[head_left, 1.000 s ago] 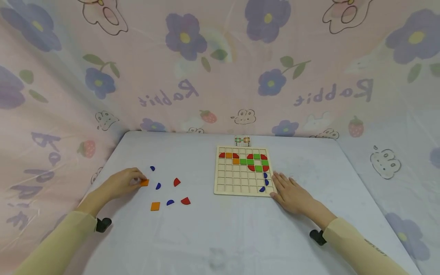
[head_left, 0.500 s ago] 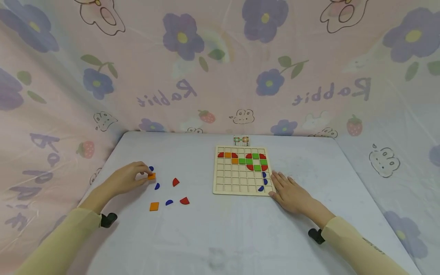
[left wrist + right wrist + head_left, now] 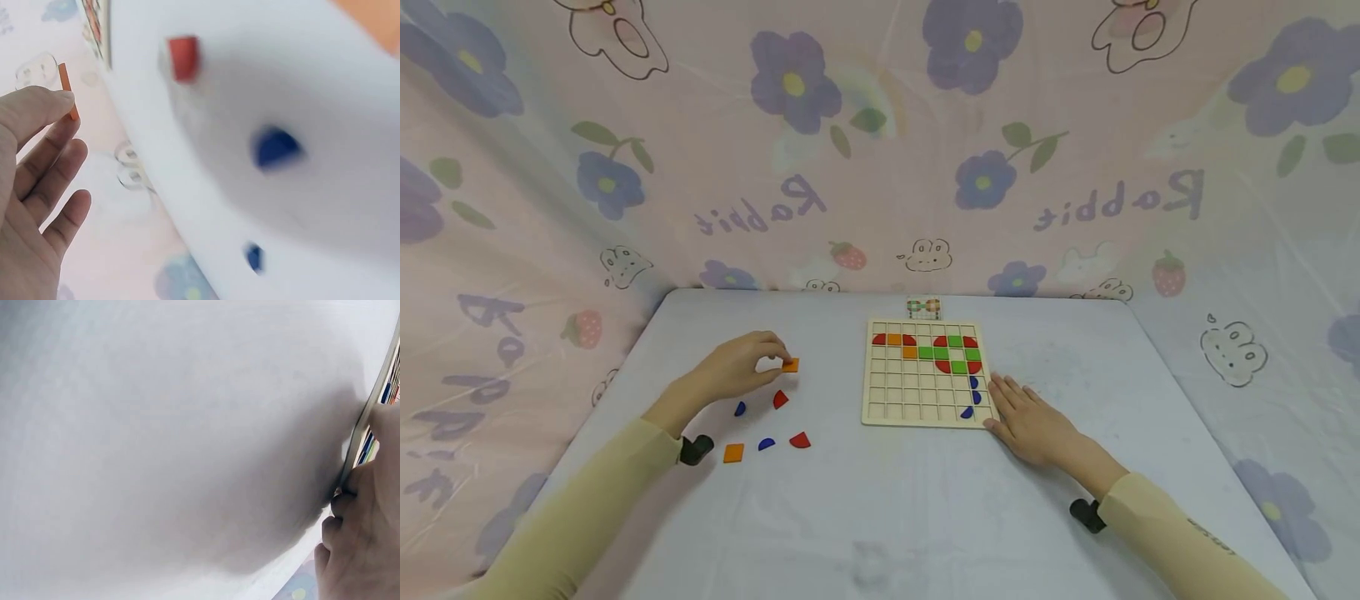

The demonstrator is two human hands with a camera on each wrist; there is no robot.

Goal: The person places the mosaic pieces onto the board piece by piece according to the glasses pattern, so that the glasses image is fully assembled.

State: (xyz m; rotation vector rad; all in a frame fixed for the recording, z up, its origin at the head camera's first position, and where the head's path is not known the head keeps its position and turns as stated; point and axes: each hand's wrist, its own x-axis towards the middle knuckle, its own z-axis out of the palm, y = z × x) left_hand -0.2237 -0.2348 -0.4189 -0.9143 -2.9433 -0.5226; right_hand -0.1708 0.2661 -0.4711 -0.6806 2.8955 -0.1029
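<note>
Thumb and fingers of my left hand [image 3: 737, 367] pinch an orange square tile [image 3: 792, 365] by its edge, above the table left of the board. The left wrist view shows that tile [image 3: 66, 87] edge-on at the thumb tip. My right hand [image 3: 1036, 425] lies with extended fingers against the right edge of a wooden grid board [image 3: 898, 408]. Set in the board are red quarter-rounds [image 3: 942, 367], green squares [image 3: 955, 342], orange squares [image 3: 910, 352] and blue half-rounds [image 3: 974, 382]. The right wrist view catches only the board's edge [image 3: 356, 447] beside the fingers.
Below the left hand lie two red quarter-rounds [image 3: 801, 440], blue half-rounds [image 3: 766, 444] and another orange square [image 3: 733, 453]. A small pattern card [image 3: 923, 307] sits behind the board. Printed cloth [image 3: 880, 167] hangs at the back and sides of the white table [image 3: 880, 508].
My left hand has carried the orange tile from the far left toward the board, to the right and slightly away from me. The right hand stays at the board's edge.
</note>
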